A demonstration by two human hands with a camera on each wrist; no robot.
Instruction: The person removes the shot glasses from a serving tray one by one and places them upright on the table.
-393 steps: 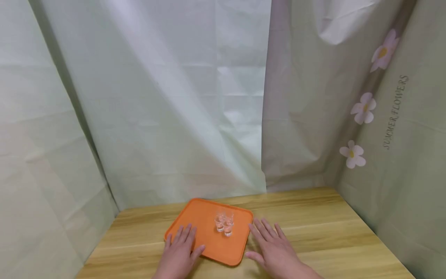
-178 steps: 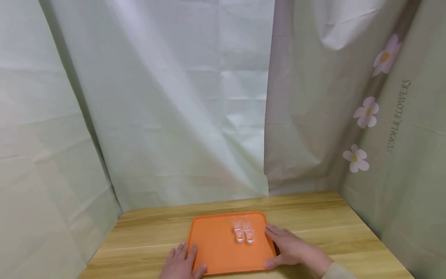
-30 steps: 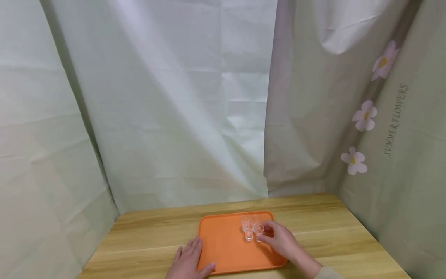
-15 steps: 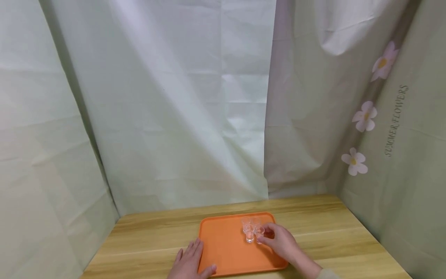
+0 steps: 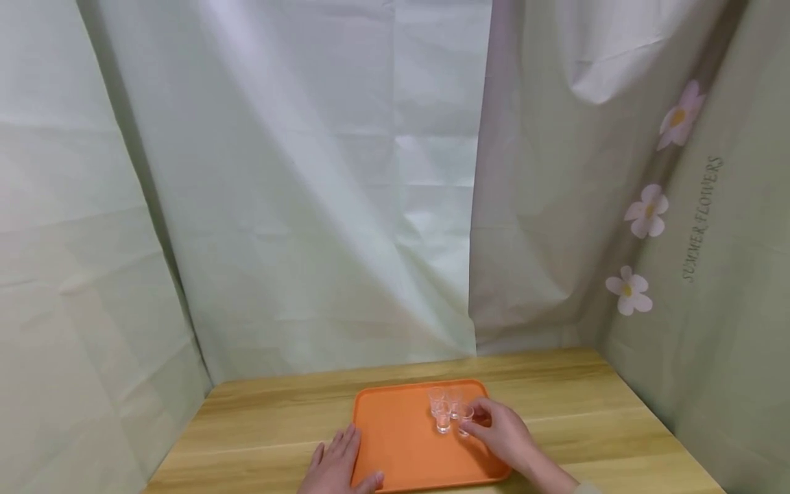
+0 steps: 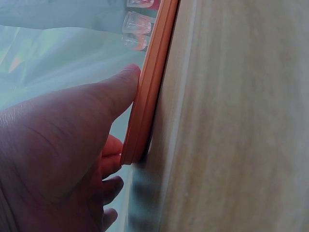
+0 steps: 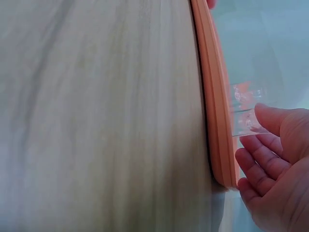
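Note:
An orange tray (image 5: 401,453) lies on the table with a cluster of small clear shot glasses (image 5: 442,420) on its right half. My right hand (image 5: 506,436) pinches the front right shot glass (image 5: 465,420) between thumb and fingers. That glass is upright, with a small gap between it and its front left neighbour. In the right wrist view the thumb and fingers lie at the clear glass (image 7: 245,123), just above the tray's rim. At the tray's left edge, my left hand (image 5: 336,466) rests with fingers extended along the rim; its thumb (image 6: 126,82) touches the rim in the left wrist view.
The wooden table (image 5: 265,439) extends on both sides of the tray. Pale curtains (image 5: 345,206) hang behind and at both sides, with printed flowers (image 5: 628,291) on the right one.
Since the oldest frames the tray has turned straight and shifted right. My right hand has gone from its edge to a glass, which over the last second has moved slightly right, away from its neighbour.

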